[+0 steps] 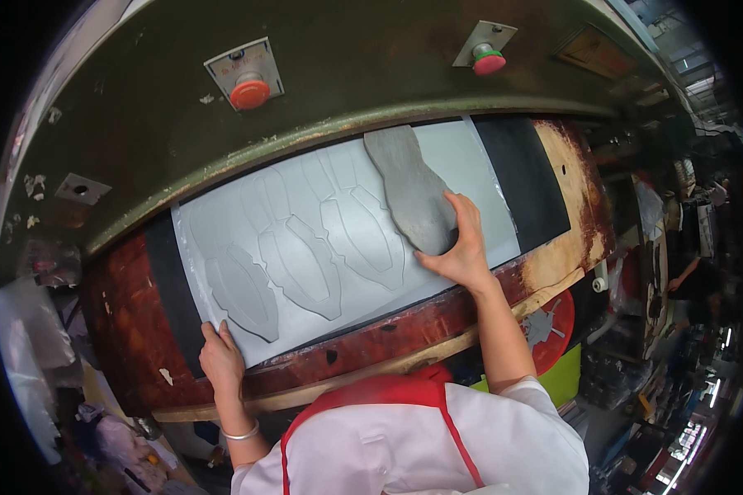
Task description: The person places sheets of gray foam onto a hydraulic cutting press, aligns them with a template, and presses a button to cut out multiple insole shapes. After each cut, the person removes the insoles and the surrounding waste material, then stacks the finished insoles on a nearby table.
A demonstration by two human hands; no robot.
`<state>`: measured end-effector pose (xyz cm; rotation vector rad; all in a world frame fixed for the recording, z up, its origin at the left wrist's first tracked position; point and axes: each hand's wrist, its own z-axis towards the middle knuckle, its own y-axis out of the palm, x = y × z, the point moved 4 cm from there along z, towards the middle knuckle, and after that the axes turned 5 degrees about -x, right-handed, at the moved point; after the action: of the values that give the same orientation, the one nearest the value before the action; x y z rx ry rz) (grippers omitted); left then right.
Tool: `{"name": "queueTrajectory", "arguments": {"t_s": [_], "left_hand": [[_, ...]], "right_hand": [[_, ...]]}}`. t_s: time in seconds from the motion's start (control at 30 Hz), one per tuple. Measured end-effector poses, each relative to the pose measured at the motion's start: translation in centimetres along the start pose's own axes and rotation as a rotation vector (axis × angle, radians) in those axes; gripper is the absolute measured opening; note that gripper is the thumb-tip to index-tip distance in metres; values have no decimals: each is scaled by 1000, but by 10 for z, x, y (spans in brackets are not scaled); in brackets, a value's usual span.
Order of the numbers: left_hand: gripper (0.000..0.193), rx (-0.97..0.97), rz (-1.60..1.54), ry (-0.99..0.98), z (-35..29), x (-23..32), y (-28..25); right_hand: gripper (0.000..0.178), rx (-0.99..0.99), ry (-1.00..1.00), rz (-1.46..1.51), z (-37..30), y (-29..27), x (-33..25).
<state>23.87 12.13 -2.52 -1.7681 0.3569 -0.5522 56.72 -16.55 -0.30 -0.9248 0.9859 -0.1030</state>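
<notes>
My right hand (pixel 462 247), thumb and fingers spread around its near end, grips a grey, sole-shaped block (pixel 409 181) that looks like a cutting die. It sits on the right part of a pale grey-white sheet (pixel 305 338). Left of the block, several curved shapes are cut or pressed into the sheet, among them a darker grey one (pixel 241 293), a middle one (pixel 305 264) and one nearest the block (pixel 363 235). At the sheet's near left corner, my left hand (pixel 221 355) has its fingers on the edge, apparently pinching it; its underside is hidden.
A green machine beam (pixel 347 74) spans the far side, carrying a red button (pixel 250 92) and a pinkish-red button (pixel 489 62). Black mats (pixel 524 177) lie under the sheet on a worn red-brown table (pixel 124 289). A red basin (pixel 561 322) with grey scraps stands below at right.
</notes>
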Motion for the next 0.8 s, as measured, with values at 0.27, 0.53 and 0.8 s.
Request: {"name": "queueTrajectory", "arguments": {"t_s": [0.27, 0.53, 0.8], "left_hand": [[31, 101, -47, -27, 71, 15, 2], [41, 252, -422, 11, 86, 26, 9], [21, 309, -401, 127, 113, 43, 19]], "right_hand": [[103, -6, -25, -33, 79, 20, 18], [79, 417, 241, 323, 129, -24, 36], [97, 650, -61, -172, 207, -44, -2]]}}
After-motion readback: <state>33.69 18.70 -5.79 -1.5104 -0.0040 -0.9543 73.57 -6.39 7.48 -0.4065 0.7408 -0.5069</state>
